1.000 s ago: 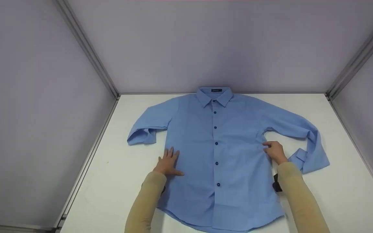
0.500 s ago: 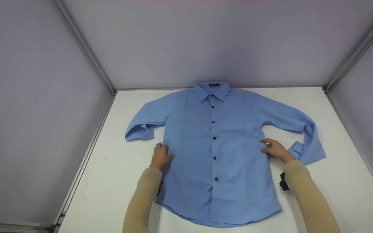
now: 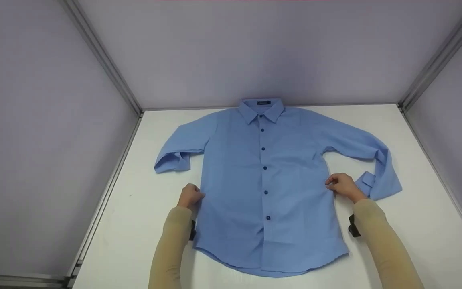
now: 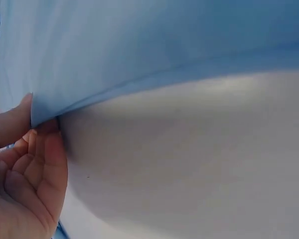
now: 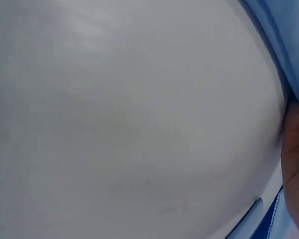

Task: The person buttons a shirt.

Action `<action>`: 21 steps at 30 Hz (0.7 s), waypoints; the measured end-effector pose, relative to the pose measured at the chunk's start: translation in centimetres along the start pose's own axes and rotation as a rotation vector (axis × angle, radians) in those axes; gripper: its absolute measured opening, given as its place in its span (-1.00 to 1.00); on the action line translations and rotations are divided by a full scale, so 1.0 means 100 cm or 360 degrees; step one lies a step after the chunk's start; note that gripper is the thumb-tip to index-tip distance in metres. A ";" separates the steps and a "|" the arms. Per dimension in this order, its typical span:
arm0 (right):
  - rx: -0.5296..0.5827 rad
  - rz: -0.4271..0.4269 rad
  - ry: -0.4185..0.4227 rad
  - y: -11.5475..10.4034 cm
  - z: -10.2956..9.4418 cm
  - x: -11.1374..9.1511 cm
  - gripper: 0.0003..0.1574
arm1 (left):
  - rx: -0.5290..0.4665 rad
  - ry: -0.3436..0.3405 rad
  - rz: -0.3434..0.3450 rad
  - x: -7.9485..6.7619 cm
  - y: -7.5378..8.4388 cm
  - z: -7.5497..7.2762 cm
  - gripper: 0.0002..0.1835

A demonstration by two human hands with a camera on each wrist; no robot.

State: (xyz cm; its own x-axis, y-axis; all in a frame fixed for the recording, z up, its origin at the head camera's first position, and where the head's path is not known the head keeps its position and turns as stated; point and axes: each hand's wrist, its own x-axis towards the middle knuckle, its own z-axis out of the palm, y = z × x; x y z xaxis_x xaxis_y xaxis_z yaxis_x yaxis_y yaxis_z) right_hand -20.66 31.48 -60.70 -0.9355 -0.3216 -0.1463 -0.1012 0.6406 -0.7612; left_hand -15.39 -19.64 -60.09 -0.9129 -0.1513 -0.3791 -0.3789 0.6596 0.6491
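A light blue button-up shirt [image 3: 235, 172] lies front up, its collar [image 3: 261, 110] toward the back wall and its hem toward me. My left hand [image 3: 190, 196] pinches the left side edge of the shirt about midway down; in the left wrist view the thumb is on top of the cloth and curled fingers [image 4: 50, 154] lie beneath. At the opposite side edge, my right hand [image 3: 343, 186] grips the cloth between thumb and fingers. Only part of the right hand [image 5: 296, 159] shows in the right wrist view, right at the shirt's edge.
The left sleeve [image 3: 175, 160] is bent with its cuff end tucked under. The right sleeve [image 3: 387, 172] curves down, its cuff lying beside my right wrist. A white table [image 3: 126, 224] is bordered by grey panels [image 3: 271, 52] at the back and both sides.
My left hand has slid from lying spread on the shirt front outward to its left edge and now pinches it. The right hand stays at the right edge; the view has shifted slightly.
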 end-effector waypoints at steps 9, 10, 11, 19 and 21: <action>0.0178 -0.0086 -0.0465 -0.002 -0.010 -0.014 -0.76 | 0.0155 -0.0491 0.0051 -0.015 -0.009 -0.017 -0.58; 0.0173 -0.0108 -0.0500 -0.003 -0.011 -0.015 -0.76 | 0.0175 -0.0518 0.0043 -0.017 -0.010 -0.019 -0.59; 0.0162 -0.0127 -0.0522 -0.004 -0.011 -0.016 -0.78 | 0.0185 -0.0534 0.0032 -0.018 -0.011 -0.019 -0.60; 0.0096 -0.0102 -0.0416 0.000 -0.012 -0.024 -0.88 | 0.0146 -0.0575 0.0067 -0.025 -0.016 -0.016 -0.63; 0.0090 -0.0096 -0.0439 0.000 -0.013 -0.024 -0.87 | 0.0142 -0.0589 0.0056 -0.027 -0.015 -0.017 -0.65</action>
State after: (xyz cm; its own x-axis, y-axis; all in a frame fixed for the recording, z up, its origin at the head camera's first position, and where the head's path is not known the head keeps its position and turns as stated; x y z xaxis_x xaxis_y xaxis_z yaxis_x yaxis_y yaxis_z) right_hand -18.86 33.11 -59.52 -0.8001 -0.5404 -0.2603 -0.1276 0.5774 -0.8064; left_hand -12.58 -21.46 -58.97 -0.8024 0.1382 -0.5806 -0.3184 0.7237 0.6123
